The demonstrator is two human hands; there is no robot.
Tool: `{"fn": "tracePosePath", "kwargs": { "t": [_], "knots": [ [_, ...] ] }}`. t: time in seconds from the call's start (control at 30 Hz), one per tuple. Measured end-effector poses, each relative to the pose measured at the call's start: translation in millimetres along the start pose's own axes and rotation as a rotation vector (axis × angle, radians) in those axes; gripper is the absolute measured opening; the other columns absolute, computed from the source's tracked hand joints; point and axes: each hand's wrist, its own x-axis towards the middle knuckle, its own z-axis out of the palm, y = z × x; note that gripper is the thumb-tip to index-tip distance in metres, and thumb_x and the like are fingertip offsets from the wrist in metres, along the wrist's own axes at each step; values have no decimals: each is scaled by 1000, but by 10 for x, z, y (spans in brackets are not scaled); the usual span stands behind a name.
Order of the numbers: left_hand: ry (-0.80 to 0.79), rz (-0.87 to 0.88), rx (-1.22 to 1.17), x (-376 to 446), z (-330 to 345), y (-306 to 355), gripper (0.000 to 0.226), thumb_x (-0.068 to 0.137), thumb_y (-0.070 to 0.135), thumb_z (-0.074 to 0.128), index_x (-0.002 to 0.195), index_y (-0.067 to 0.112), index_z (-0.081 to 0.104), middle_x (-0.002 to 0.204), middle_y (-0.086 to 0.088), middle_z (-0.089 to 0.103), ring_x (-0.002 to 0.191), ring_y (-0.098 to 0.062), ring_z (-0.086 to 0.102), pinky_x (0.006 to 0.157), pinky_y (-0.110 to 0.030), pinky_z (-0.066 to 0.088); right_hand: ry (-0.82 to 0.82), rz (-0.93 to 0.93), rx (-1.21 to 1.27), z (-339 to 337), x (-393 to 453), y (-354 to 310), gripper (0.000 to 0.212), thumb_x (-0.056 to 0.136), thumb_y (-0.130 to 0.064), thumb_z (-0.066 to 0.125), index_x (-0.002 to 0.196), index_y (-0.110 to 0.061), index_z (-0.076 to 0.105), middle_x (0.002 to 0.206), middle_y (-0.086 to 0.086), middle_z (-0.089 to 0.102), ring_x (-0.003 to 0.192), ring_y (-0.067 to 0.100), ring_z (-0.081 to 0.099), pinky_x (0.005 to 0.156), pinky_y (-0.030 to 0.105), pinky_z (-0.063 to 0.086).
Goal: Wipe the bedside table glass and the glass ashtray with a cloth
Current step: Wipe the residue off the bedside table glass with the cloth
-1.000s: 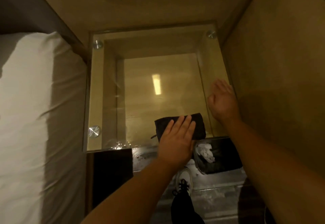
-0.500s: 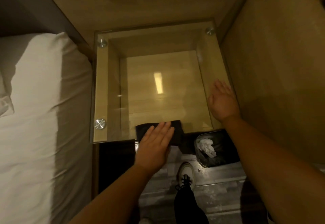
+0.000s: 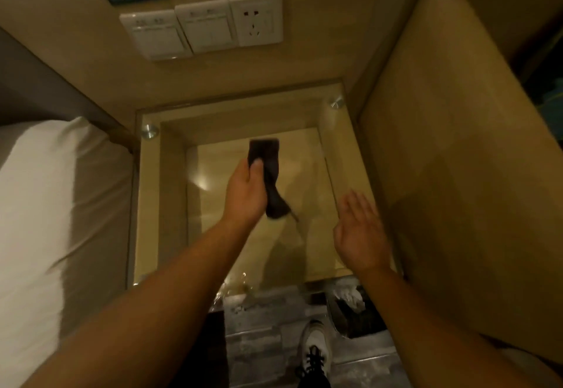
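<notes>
Left hand (image 3: 245,194) lifted one cloth (image 3: 268,174) off glass (image 3: 307,247) — fingers grasping; right hand (image 3: 361,235) fingers released.

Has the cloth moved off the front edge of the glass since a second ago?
Yes. The cloth, gripped by the left hand, has moved from the glass top's front edge toward the wall.

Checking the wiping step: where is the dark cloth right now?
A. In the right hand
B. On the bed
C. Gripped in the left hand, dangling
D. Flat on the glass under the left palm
C: the left hand grips the cloth, which dangles over the table glass; the right hand holds nothing.
</notes>
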Motion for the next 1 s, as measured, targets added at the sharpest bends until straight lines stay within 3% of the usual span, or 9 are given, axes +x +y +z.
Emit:
{"fn": "tracePosePath", "kwargs": {
  "t": [0.03, 0.1, 0.23, 0.33, 0.43, 0.63, 0.77, 0.9, 1.0],
  "knots": [
    [-3, 42, 18, 279, 113, 131, 29, 104, 29, 38, 120, 14, 58, 102, -7, 66, 94, -22, 63, 80, -33, 54, 3, 2, 2, -3, 8, -3, 60, 88, -30, 25, 137, -4, 46, 147, 15, 42, 139, 28, 34, 114, 43, 22],
    [-29, 129, 104, 828, 371, 374, 35, 104, 30, 36, 129, 13, 54, 115, -13, 64, 104, -27, 61, 90, -41, 51, 20, -5, 17, 7, 23, 11, 59, 85, -28, 30, 136, -3, 48, 144, 15, 45, 135, 30, 39, 110, 44, 22],
    [-174, 363, 509, 1705, 920, 597, 42, 105, 29, 35, 141, 11, 44, 130, -17, 58, 117, -33, 55, 88, -33, 42, 74, -53, 19, 99, 31, 62, 56, 92, -26, 25, 138, -1, 44, 146, 18, 42, 136, 33, 37, 110, 45, 20],
    [-373, 530, 943, 1925, 1253, 339, 51, 104, 32, 33, 151, 14, 27, 157, -12, 29, 144, -27, 26, 115, -37, 21, 107, -71, -2, 174, 21, 84, 55, 94, -26, 23, 139, -1, 43, 147, 18, 38, 139, 34, 31, 110, 47, 21],
    [-334, 645, 1090, 1977, 1334, 147, 55, 104, 35, 30, 154, 15, 20, 162, -6, 14, 149, -21, 11, 120, -38, 8, 128, -82, -15, 187, 28, 83, 55, 89, -24, 33, 138, -1, 44, 147, 18, 38, 139, 34, 30, 110, 48, 22],
    [-449, 699, 1083, 1349, 1152, -27, 56, 103, 35, 32, 154, 17, 20, 162, -3, 14, 149, -19, 10, 119, -36, 7, 106, -57, 35, 152, 29, 87, 56, 87, -25, 34, 137, -2, 45, 146, 16, 42, 138, 29, 33, 111, 45, 21],
    [-512, 700, 1058, 553, 938, -323, 57, 102, 37, 34, 154, 20, 20, 162, -1, 14, 149, -17, 10, 119, -34, 2, 126, -40, 178, 101, 38, 87, 55, 84, -20, 33, 130, 3, 52, 137, 22, 50, 127, 35, 48, 108, 44, 33],
    [-576, 686, 1093, -213, 730, -637, 58, 102, 38, 33, 155, 20, 17, 163, 1, 10, 150, -16, 5, 120, -36, 1, 174, 114, 399, 6, 15, 85, 57, 92, -25, 21, 143, -3, 37, 150, 16, 35, 138, 28, 33, 112, 26, 16],
    [-597, 693, 1111, -680, 592, -858, 59, 102, 38, 33, 155, 20, 16, 163, 0, 9, 150, -17, 4, 120, -36, -1, 245, 137, 471, -25, -73, 66, 56, 92, -26, 25, 139, -3, 43, 147, 20, 38, 135, 32, 37, 112, 32, 24]
  ]
}}
